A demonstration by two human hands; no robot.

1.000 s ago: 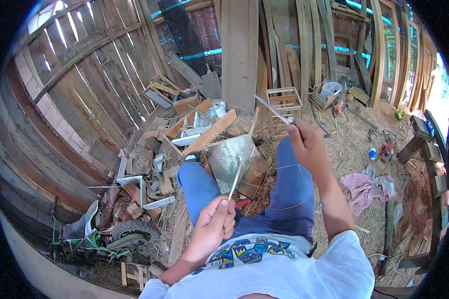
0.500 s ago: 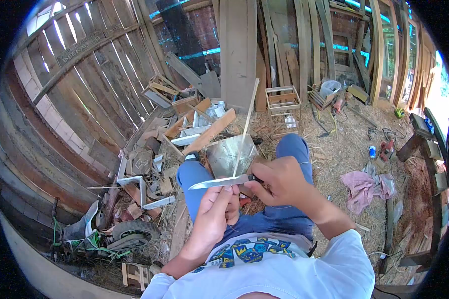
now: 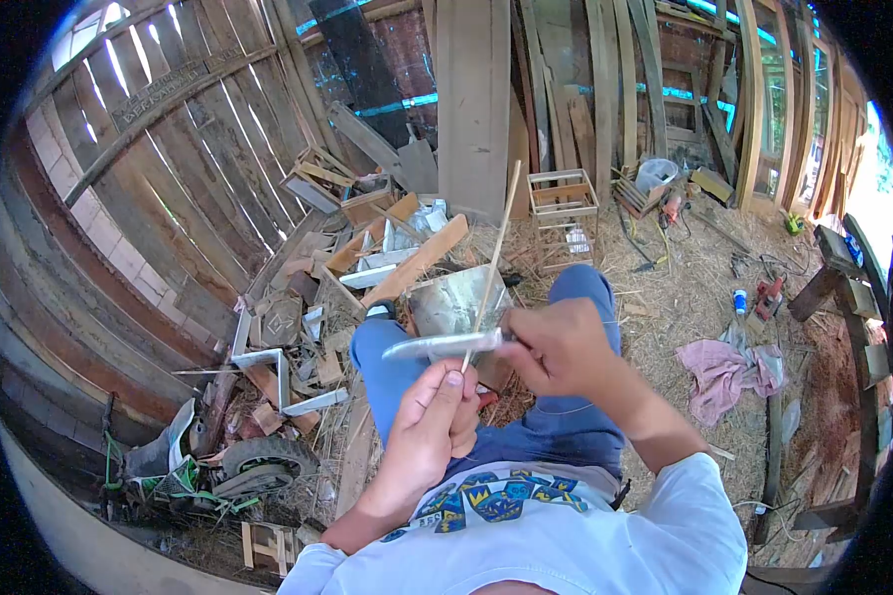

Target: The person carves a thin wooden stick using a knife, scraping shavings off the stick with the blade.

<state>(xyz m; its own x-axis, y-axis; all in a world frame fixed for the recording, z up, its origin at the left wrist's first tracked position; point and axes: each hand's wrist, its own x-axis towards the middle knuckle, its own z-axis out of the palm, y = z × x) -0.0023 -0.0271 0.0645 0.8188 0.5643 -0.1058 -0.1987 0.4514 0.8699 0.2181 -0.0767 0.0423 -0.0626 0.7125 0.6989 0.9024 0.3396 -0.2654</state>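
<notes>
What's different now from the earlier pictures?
The right hand brought the knife in toward the body; its blurry blade now crosses the stick just above the left hand. Nothing was let go. The pink cloth stayed put.

Pink cloth (image 3: 716, 380) crumpled on the straw-strewn floor (image 3: 655, 342), right side of view. Blue-and-white can (image 3: 740, 301) near red power tool (image 3: 769, 299). Small slatted wooden frame (image 3: 564, 220) upright, toward the back. White bucket (image 3: 656, 177) beyond it, to the right. Left: wheel (image 3: 268, 464) beside wood scraps (image 3: 286, 322). Tall boards (image 3: 474, 109) upright at back.
</notes>
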